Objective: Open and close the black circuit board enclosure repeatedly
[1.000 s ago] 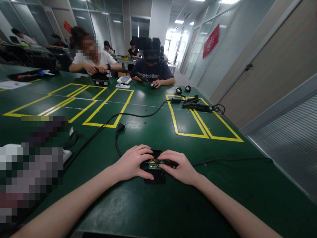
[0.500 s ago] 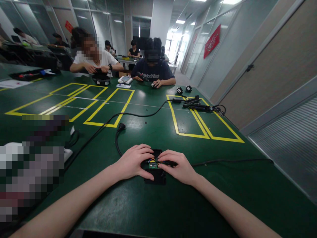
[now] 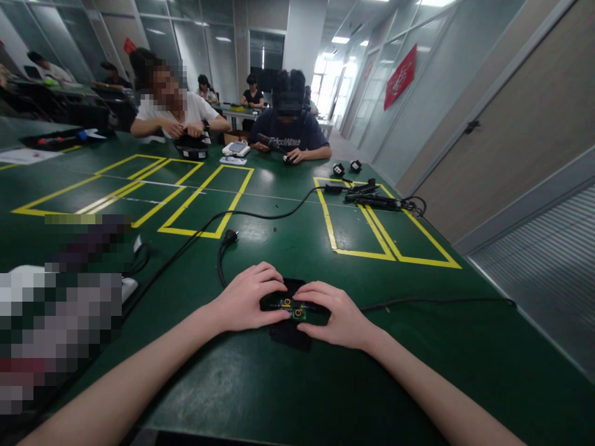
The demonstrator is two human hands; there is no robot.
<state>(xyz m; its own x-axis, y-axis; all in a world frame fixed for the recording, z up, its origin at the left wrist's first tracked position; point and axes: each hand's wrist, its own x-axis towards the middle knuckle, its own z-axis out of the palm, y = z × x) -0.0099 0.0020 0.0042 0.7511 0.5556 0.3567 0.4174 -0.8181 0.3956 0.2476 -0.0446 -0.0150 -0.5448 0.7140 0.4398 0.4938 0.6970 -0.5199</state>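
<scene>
A small green circuit board (image 3: 299, 315) with copper-coloured coils lies between my hands in the middle of the table's near part. My left hand (image 3: 251, 298) has its thumb at the board's near left side and its fingers at the far side, closed around it. From the right, my right hand (image 3: 332, 313) grips the board in the same way, thumb near and fingers far. Beneath is a black plastic casing (image 3: 290, 337), partly hidden by hands and board. Black cables run out on both sides, the right one (image 3: 432, 301) along the table.
A cable with a plug (image 3: 229, 237) lies ahead to the left. Yellow tape frames (image 3: 362, 253) mark the green table (image 3: 288, 396). Black tools and cables (image 3: 376, 199) lie at the far right. Two people work across the table, near a white device (image 3: 235, 149). Blurred items fill the left.
The board has turned and tilted between my fingers, showing more of its coils. My right thumb has moved a little towards me and the left thumb has moved up onto the board's edge.
</scene>
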